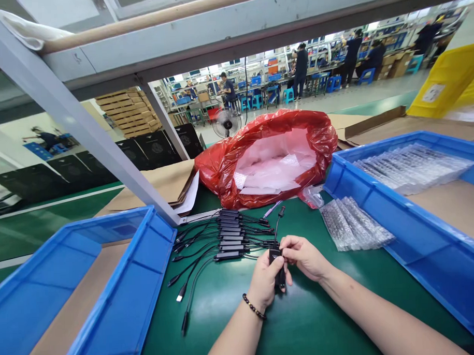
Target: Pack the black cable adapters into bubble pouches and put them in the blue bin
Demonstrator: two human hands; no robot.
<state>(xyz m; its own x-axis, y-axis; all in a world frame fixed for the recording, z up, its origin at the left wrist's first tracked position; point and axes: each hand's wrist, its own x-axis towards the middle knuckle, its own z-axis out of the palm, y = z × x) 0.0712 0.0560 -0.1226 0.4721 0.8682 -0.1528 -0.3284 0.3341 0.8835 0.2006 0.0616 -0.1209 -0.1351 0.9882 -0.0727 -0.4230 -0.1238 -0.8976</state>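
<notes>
My left hand [264,280], with a beaded bracelet at the wrist, is closed round a small black device [276,256] with short cables. A black connector on its cable [281,212] sticks up beyond my hands. The fingers of my right hand [305,257] pinch at the upper right side of the device; the exact part between them is too small to tell. Left of my hands, several dark adapters with cables [230,239] lie in a column on the green table [222,331].
A red plastic bag [217,173] holding white pouches stands behind. Blue bins flank the table: one at left [126,290], one at right [397,213] containing bubble-wrapped items [411,167]. More bubble-wrapped packs [355,224] lie beside the right bin. A metal frame post [91,120] rises at left.
</notes>
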